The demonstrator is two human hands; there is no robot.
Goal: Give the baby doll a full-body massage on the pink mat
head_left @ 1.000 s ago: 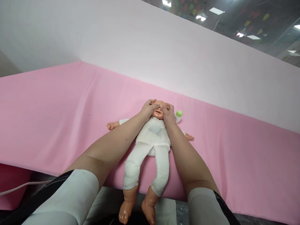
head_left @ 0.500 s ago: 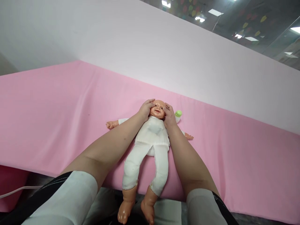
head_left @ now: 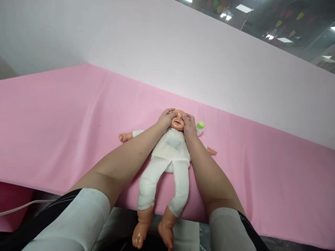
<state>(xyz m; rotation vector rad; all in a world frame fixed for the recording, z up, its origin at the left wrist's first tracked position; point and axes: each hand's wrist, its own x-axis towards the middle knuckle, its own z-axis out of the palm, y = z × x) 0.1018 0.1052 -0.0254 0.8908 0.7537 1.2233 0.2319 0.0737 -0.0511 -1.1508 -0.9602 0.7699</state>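
Observation:
A baby doll (head_left: 171, 146) with a white cloth body lies on its back, its bare plastic feet hanging past the near edge of the pink surface. Both of its arms stretch out sideways. My left hand (head_left: 167, 118) cups one side of the doll's head, fingers curved around it and the thumb on the face by the eye. On the other side my right hand (head_left: 189, 123) holds the head the same way. Between the thumbs the nose and mouth show, while the eyes are mostly covered. A small bottle with a green cap (head_left: 200, 126) is just beyond my right hand.
The pink padded cover (head_left: 52, 132) spreads wide to both sides. A white wall (head_left: 146, 45) rises behind it, with a glass panel (head_left: 267, 31) at upper right. Down at the left are a red object (head_left: 13, 205) and a white cable (head_left: 28, 202).
Both thumbs have moved inward and up over the doll's eyes, which showed before. The hands stay on the head. The doll's body looks unmoved; the view has shifted slightly.

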